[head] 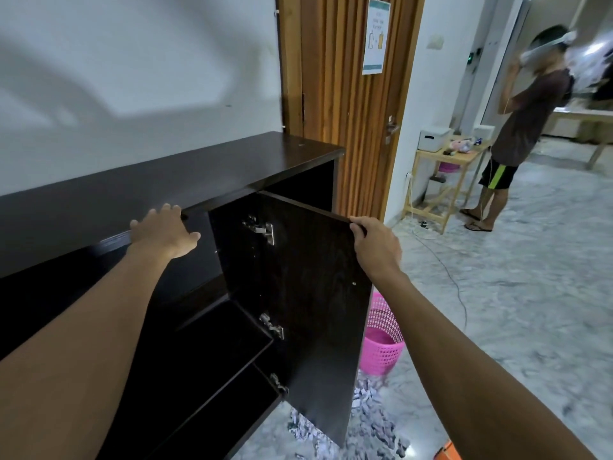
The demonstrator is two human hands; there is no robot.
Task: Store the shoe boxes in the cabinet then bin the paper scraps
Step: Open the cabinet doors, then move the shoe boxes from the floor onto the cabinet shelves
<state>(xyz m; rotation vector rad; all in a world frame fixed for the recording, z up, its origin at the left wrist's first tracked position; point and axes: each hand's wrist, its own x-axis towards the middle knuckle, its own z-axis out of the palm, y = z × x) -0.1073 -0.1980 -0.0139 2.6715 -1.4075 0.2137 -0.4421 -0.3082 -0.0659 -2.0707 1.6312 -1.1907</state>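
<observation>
Left arm: reaches out long and straight, up to the dark cabinet [166, 174].
Left hand [164, 232]: lies flat on the front edge of the cabinet top. The fingers are straight and spread, and the thumb sticks out to the side. It grips nothing.
Right arm: reaches forward, a bit lower than the left arm.
Right hand [374, 247]: holds the top outer corner of the cabinet door [308, 277]. The fingers curl over the top edge.
Cabinet door: swung open, with its silver hinges [262, 229] showing.
Shelves [215, 343]: dark, inside the open cabinet.
Paper scraps [368, 413]: in a pile on the floor [514, 293], below the open door.
Pink basket [383, 343]: stands on the floor just behind the door, near the scraps.
Orange thing [447, 452]: only a corner shows at the bottom edge. It is too little to tell what it is.
Other person [524, 127]: stands far off beside a small wooden table [464, 159].
</observation>
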